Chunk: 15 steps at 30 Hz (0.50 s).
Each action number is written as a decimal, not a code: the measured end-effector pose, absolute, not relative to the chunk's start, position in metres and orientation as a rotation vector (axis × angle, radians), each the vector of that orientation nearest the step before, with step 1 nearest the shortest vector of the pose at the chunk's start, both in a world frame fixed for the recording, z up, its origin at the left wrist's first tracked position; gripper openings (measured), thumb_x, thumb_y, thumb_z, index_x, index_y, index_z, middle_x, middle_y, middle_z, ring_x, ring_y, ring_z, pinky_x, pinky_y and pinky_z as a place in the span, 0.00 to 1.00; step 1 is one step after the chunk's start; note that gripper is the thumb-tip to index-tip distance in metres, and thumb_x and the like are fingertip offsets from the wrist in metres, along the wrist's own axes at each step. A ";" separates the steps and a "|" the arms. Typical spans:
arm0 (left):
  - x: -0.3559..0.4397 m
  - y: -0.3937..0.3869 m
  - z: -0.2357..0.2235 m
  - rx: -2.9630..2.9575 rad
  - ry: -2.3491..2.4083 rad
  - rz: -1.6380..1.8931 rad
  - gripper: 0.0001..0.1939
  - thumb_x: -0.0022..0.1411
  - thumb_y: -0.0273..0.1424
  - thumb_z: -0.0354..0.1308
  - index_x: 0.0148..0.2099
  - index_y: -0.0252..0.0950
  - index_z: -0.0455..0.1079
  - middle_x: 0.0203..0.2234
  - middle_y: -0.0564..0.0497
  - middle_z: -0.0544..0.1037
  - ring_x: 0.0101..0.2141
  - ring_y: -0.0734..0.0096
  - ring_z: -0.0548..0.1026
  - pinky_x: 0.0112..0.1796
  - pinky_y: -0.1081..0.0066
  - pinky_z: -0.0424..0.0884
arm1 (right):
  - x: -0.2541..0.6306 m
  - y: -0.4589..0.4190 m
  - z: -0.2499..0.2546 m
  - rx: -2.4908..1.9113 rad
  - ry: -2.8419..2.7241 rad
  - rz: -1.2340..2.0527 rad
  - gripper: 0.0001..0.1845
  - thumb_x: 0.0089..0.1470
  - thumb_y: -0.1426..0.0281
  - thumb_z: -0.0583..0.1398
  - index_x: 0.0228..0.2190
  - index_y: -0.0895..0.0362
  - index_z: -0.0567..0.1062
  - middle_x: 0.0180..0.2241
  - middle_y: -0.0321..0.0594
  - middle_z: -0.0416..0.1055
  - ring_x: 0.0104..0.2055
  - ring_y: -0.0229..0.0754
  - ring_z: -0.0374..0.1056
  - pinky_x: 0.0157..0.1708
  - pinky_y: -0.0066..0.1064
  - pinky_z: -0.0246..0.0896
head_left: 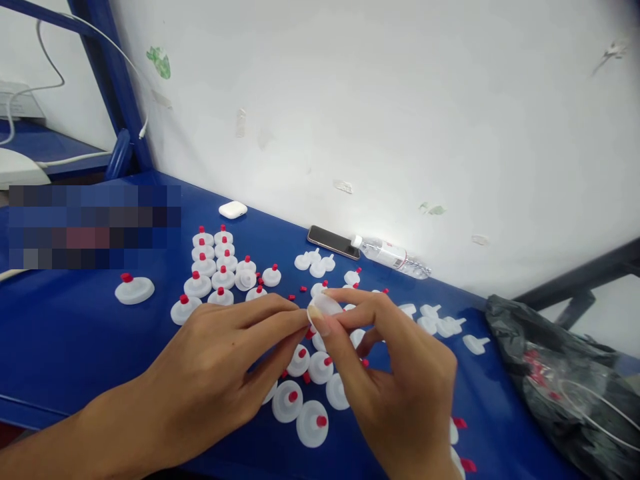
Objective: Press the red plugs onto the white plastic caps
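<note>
Nearby, discs [351, 278] between right hand [400, 360] and phone [333, 241]

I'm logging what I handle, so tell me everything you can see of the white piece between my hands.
The white piece is round, with a thin rim, and looks like slightly translucent plastic. It is tilted and held above the blue table. The right hand grips it, the thumb over its near side; the left hand has fingertips at or very near its left edge. Fingers hide much of it, so I can't tell whether it is whole or has a red tip.
</note>
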State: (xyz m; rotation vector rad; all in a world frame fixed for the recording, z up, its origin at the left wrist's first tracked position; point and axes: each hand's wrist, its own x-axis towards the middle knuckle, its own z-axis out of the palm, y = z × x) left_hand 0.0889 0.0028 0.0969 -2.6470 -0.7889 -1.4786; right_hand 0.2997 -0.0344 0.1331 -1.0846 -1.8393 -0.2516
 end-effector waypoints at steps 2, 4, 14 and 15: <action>0.089 0.003 0.098 -2.632 -0.774 -1.486 0.11 0.91 0.23 0.54 0.59 0.42 0.75 0.43 0.55 0.91 0.36 0.73 0.90 0.34 0.75 0.81 | 0.300 -0.034 0.133 -1.080 -1.842 -0.260 0.13 0.79 0.73 0.69 0.38 0.51 0.76 0.32 0.26 0.90 0.30 0.29 0.85 0.38 0.15 0.79; 0.090 0.003 0.098 -2.635 -0.777 -1.488 0.11 0.91 0.23 0.53 0.60 0.43 0.75 0.43 0.55 0.91 0.36 0.74 0.90 0.34 0.75 0.81 | 0.300 -0.035 0.132 -1.080 -1.837 -0.268 0.13 0.79 0.73 0.69 0.38 0.51 0.76 0.33 0.26 0.90 0.30 0.29 0.85 0.36 0.15 0.77; 0.091 0.000 0.097 -2.621 -0.798 -1.451 0.10 0.93 0.24 0.52 0.60 0.43 0.73 0.42 0.56 0.90 0.36 0.75 0.89 0.35 0.74 0.79 | 0.298 -0.034 0.130 -1.082 -1.820 -0.287 0.12 0.80 0.72 0.69 0.39 0.51 0.76 0.33 0.23 0.90 0.31 0.28 0.86 0.38 0.15 0.78; 0.091 0.001 0.096 -2.635 -0.789 -1.444 0.10 0.93 0.24 0.52 0.59 0.43 0.73 0.42 0.55 0.90 0.36 0.75 0.89 0.35 0.74 0.79 | 0.298 -0.034 0.130 -1.084 -1.819 -0.298 0.13 0.81 0.71 0.69 0.39 0.51 0.76 0.34 0.24 0.91 0.31 0.28 0.86 0.39 0.15 0.79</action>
